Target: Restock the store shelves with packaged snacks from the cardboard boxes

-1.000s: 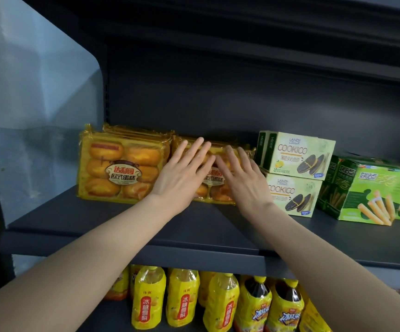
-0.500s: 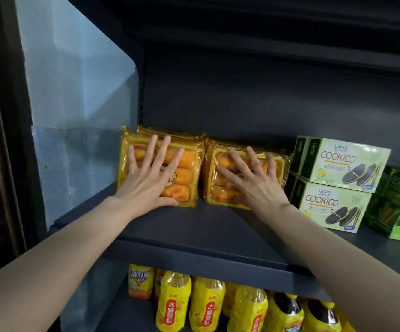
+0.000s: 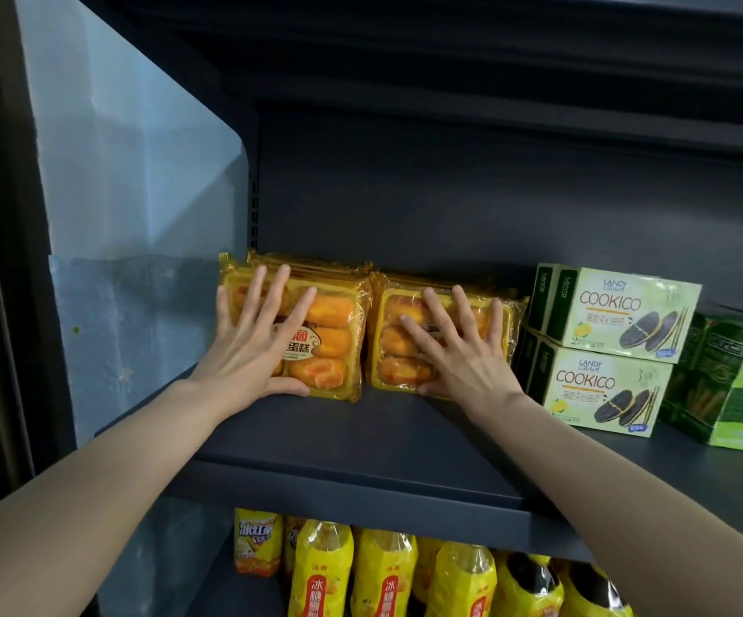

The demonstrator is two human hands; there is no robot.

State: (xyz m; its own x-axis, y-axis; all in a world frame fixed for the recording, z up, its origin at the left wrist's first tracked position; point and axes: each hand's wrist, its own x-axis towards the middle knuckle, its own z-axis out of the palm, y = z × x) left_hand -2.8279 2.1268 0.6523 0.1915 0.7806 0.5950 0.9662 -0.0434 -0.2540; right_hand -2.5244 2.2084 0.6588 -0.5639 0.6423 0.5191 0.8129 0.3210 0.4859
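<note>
Fingers (image 3: 458, 305) flat on shelved cake packs (image 3: 334, 331)

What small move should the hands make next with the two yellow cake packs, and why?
Probably a gentle push backward, then let go. The left hand and right hand lie flat on the left cake pack and right cake pack, which stand side by side on the shelf.

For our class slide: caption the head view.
Left hand and right hand press flat on two yellow cake packs.
</note>
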